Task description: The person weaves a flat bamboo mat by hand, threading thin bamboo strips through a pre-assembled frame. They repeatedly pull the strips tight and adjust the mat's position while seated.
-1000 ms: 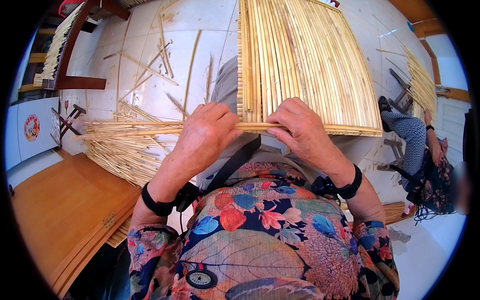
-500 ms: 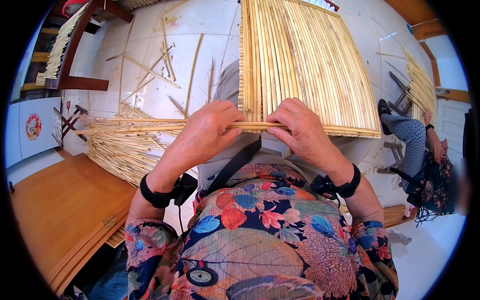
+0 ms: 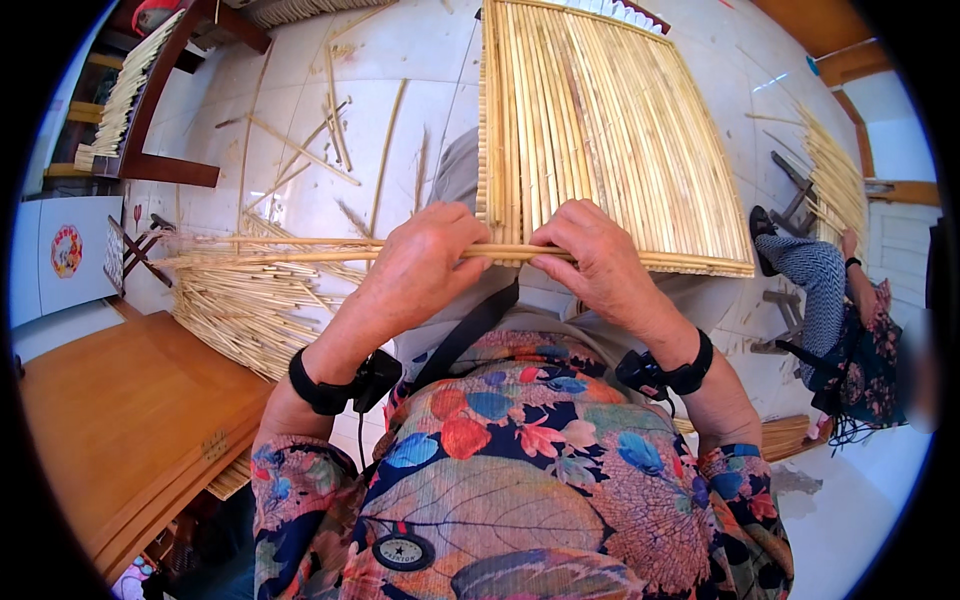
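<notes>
My left hand [image 3: 425,258] and my right hand [image 3: 598,258] pinch a pair of long reed stalks [image 3: 507,251], with a short bare stretch between the hands. The stalks lie crosswise over the near edge of a yellow reed panel [image 3: 625,140], whose reeds run away from me side by side. To the left, the stalks' thin ends reach out over a pile of loose reeds [image 3: 245,315]. My right hand is at the panel's near edge; my left hand is just past its left corner. The fingertips' undersides are hidden.
Loose reed pieces [image 3: 335,110] litter the tiled floor. A wooden board [image 3: 140,400] stands near left, and a dark red frame bearing reeds [image 3: 170,168] far left. At right, another person [image 3: 815,290] sits beside a reed bundle [image 3: 832,165] and stools [image 3: 790,315].
Very little differs. The panel sits slightly further left in the picture, and my right hand has shifted slightly left with it. Both hands keep their grip on the reed stalks.
</notes>
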Available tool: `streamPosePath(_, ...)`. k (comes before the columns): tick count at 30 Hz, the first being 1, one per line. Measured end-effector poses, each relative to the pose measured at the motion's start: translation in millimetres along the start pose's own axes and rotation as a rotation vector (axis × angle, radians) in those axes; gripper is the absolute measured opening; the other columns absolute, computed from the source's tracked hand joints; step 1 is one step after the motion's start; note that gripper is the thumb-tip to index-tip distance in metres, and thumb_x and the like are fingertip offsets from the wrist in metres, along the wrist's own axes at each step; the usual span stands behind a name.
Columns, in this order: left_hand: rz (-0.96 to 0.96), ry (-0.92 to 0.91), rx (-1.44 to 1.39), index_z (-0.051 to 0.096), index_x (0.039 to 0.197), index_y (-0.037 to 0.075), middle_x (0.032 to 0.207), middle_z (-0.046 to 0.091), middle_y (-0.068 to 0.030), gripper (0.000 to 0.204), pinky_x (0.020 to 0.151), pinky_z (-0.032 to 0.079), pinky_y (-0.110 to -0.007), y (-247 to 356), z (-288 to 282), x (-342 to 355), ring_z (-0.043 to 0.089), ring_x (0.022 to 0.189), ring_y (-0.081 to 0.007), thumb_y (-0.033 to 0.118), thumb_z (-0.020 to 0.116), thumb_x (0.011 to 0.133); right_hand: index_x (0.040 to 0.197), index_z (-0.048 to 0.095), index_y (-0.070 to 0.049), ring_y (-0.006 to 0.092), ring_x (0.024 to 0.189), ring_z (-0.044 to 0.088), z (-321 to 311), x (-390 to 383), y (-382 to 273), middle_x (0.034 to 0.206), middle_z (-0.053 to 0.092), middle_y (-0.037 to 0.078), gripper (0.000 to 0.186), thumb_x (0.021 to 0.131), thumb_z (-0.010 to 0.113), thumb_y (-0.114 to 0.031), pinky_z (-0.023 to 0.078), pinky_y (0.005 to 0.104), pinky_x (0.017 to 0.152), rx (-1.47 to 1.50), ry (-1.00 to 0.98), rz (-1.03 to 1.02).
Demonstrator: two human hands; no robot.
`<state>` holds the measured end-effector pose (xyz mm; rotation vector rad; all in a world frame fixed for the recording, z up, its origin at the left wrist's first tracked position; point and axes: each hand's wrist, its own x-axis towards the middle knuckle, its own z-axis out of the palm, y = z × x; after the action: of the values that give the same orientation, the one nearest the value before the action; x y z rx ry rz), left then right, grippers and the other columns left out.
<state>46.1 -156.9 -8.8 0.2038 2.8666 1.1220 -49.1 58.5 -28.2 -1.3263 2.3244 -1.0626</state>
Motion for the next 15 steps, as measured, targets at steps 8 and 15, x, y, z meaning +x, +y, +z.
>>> streamPosePath(8,0.008,0.015,0.045,0.06,0.093,0.0,0.089,0.058,-0.0137,0.02,0.075,0.047,-0.041,3,-1,-3,0.057,0.09,-0.0343,0.007,0.071,0.078,0.089,0.063,-0.007,0.0287,0.087,0.055,0,0,-1,0.085,0.055,0.008,0.018,0.077,0.074,-0.016,0.047,0.0392,0.075,-0.018,-0.003,-0.004)
streamPosePath(15,0.14,0.107,0.266,0.06,0.107,0.001,0.108,0.058,-0.014,0.039,0.086,0.042,-0.043,23,-1,4,0.055,0.1,-0.0336,0.01,0.076,0.072,0.092,0.063,-0.005,0.028,0.086,0.055,0,-1,-2,0.086,0.055,0.009,0.019,0.077,0.074,-0.01,0.047,0.0375,0.073,-0.025,0.026,-0.037)
